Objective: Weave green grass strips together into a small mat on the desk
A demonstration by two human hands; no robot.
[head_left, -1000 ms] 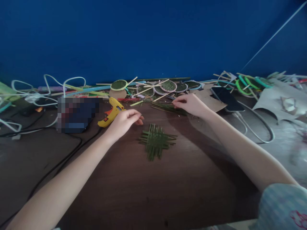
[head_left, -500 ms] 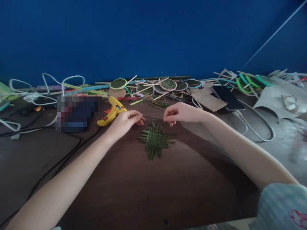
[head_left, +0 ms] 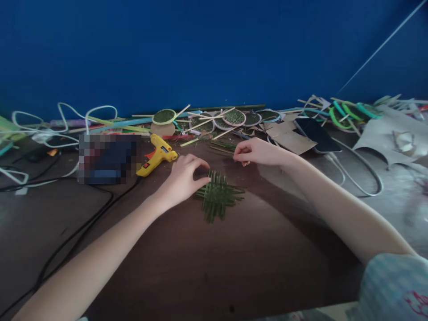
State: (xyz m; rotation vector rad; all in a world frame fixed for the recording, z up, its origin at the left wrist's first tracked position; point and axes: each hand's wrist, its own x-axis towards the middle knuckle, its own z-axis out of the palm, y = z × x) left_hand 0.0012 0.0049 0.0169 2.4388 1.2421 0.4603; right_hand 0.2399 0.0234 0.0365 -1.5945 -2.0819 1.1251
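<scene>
A small mat of green leaf strips (head_left: 219,194), woven crosswise with loose ends on all sides, lies flat on the brown table. At its upper left corner is my left hand (head_left: 187,178), thumb and fingers parted, the thumb tip touching or just over the strip ends. My right hand (head_left: 250,151) hovers beyond the mat's upper right, fingertips pinched together; whatever thin thing they hold is too small to make out. A yellow glue gun (head_left: 156,156) rests on its side beyond my left hand. More loose green strips (head_left: 223,146) lie behind, between the hands.
Round woven pieces with rims (head_left: 234,117), sticks and scraps line the back by the blue wall (head_left: 214,53). Cardboard (head_left: 287,137) and a phone (head_left: 317,136) with a white cable lie at right. A blurred dark object (head_left: 110,158) and black cords (head_left: 96,214) are at left.
My left hand has come down toward me to the mat's corner and its fingers have parted. My right hand has shifted slightly up and right, still pinched. The mat stays put.
</scene>
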